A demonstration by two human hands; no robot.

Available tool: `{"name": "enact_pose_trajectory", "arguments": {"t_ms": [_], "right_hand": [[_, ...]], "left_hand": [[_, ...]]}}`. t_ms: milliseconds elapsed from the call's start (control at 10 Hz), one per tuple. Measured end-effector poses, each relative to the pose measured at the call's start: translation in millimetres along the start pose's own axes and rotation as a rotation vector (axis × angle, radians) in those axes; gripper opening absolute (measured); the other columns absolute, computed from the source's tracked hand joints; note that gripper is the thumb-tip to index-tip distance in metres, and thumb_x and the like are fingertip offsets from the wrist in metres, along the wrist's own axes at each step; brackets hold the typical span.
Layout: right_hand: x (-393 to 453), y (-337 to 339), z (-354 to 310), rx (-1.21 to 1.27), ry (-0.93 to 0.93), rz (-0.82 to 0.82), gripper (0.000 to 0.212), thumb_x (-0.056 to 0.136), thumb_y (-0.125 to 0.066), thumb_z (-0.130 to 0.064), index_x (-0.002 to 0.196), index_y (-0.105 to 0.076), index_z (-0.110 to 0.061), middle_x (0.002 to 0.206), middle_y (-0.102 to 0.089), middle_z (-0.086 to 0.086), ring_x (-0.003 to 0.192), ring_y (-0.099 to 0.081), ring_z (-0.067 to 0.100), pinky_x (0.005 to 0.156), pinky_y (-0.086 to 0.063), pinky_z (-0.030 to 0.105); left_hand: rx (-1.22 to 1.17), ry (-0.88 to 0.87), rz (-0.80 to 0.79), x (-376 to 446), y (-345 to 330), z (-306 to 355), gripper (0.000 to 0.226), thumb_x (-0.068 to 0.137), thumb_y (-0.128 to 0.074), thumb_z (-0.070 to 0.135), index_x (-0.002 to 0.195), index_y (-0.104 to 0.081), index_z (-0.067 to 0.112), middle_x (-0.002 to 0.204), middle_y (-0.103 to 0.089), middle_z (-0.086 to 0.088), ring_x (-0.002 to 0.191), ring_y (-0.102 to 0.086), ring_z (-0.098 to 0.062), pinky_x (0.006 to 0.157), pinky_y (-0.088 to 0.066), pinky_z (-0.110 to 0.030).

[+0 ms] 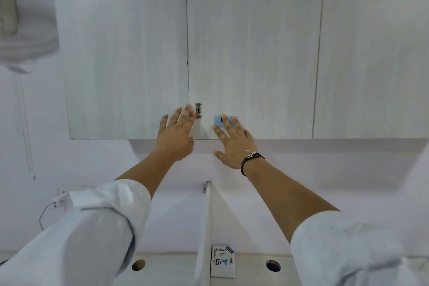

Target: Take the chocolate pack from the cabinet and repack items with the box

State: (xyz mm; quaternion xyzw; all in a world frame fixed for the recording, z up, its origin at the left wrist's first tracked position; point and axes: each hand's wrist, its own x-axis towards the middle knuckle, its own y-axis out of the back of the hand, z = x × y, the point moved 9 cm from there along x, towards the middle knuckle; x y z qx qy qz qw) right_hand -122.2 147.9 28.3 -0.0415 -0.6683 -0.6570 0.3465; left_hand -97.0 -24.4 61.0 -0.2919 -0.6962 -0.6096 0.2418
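Note:
A pale wood-grain wall cabinet fills the upper view, all its doors shut. My left hand is raised with fingers spread against the lower edge of the left door, fingertips beside a small metal lock. My right hand, with a dark cord bracelet at the wrist, is spread over the bottom of the middle door, its fingers partly covering a blue sticker. Neither hand holds anything. The chocolate pack and the box are not in view.
A white vertical divider stands below, between two desk sections with round cable holes. A white card printed "Dart" leans against the divider. A white charger and cable hang at the left wall.

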Motion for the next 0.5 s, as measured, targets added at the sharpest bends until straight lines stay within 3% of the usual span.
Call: {"name": "enact_pose_trajectory", "arguments": {"t_ms": [200,300,400,500], "right_hand": [[8.5,-8.2,0.7,-0.05,-0.003,0.064,0.086,0.099,-0.051,-0.053,0.165,0.002,-0.034,0.171,0.027,-0.001,0.159,0.022,0.029,0.13,-0.007,0.05],[10.4,4.3,-0.6,0.108,0.011,0.112,0.077,0.098,-0.054,-0.046,0.164,-0.019,-0.027,0.175,0.004,0.002,0.16,0.001,0.032,0.126,-0.017,0.048],[7.6,33.2,0.7,0.691,-0.037,0.192,0.058,0.096,-0.063,-0.041,0.149,-0.047,-0.023,0.15,-0.045,0.003,0.132,-0.05,0.02,0.109,-0.042,0.035],[3.1,61.4,8.6,1.193,-0.115,0.345,0.034,0.088,-0.067,-0.037,0.12,-0.061,-0.026,0.116,-0.066,-0.003,0.104,-0.065,0.016,0.095,-0.057,0.041]], "left_hand": [[-0.053,-0.039,0.058,9.1,-22.2,-0.1,0.086,0.096,-0.05,0.031,0.166,0.0,0.02,0.175,0.012,0.004,0.162,0.008,-0.02,0.129,0.0,-0.051],[-0.254,-0.074,0.129,9.3,-13.7,-3.7,0.074,0.09,-0.056,0.031,0.16,-0.033,0.021,0.173,-0.017,-0.004,0.159,-0.016,-0.029,0.126,-0.019,-0.055],[-0.859,0.047,0.197,5.6,15.1,-11.6,0.04,0.09,-0.061,0.028,0.128,-0.066,0.02,0.14,-0.06,-0.006,0.124,-0.056,-0.02,0.109,-0.045,-0.046],[-1.398,0.229,0.172,5.0,34.6,-18.5,0.018,0.095,-0.066,0.02,0.112,-0.071,0.02,0.111,-0.074,-0.011,0.096,-0.067,-0.015,0.093,-0.054,-0.043]]}}
